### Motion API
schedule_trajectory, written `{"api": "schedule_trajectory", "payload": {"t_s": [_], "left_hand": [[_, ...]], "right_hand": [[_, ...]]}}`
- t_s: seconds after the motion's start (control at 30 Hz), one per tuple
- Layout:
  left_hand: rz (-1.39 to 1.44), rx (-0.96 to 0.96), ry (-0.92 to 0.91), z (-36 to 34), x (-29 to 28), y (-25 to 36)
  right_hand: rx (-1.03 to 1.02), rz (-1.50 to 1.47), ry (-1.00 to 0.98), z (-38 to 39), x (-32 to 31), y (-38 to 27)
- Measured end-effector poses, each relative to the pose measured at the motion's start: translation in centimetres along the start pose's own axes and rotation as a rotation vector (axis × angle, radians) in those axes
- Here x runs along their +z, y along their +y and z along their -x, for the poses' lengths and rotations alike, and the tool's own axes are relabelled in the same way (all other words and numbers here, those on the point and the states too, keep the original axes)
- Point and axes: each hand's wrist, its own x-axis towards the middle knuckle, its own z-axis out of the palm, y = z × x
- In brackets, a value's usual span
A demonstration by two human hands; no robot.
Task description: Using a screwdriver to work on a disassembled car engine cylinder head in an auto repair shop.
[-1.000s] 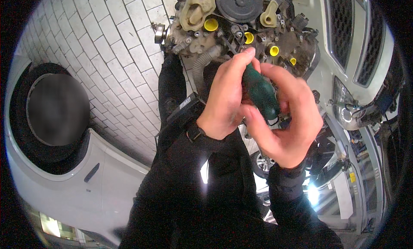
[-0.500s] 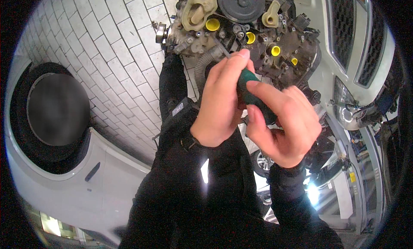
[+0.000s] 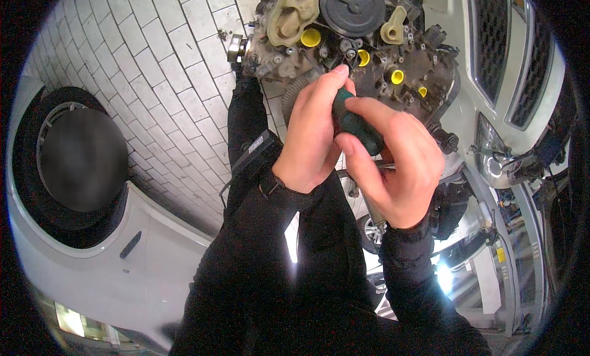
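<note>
Both of my hands are raised over a dirty engine [image 3: 415,70]. My left hand [image 3: 307,134] is closed round the front part of a dark green tool handle [image 3: 359,125], its fingertips covering where the tool continues. My right hand [image 3: 405,162] has its curled index finger and thumb on the handle from the right. The tool's far end is hidden behind my fingers. On the engine sit yellow plugs [image 3: 310,37], a round dark cover [image 3: 350,7], pale beige plastic parts [image 3: 292,11] and a ribbed grey hose [image 3: 295,91] beside my left hand.
At the left stands a white car [image 3: 98,264] with a wheel arch. A pale car front with dark grilles [image 3: 491,42] is upright at the right, near a headlamp [image 3: 491,156]. Pale floor tiles [image 3: 153,61] lie left of the engine. A metal frame [image 3: 510,257] is at lower right.
Both hands have shifted slightly up and left with the green handle. The right index finger now lies over the handle's upper part. The engine appears slightly further right in the picture.
</note>
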Motion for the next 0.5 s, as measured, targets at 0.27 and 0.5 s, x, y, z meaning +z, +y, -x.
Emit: {"api": "schedule_trajectory", "payload": {"t_s": [0.27, 0.5], "left_hand": [[0.091, -0.066, -0.025, -0.2, -0.7, 0.2], [0.015, 0.010, -0.008, 1.3, 0.0, -0.5]], "right_hand": [[-0.062, 0.088, 0.001, -0.4, 0.6, -0.1], [-0.072, 0.058, -0.007, 1.0, -0.2, 0.4]]}}
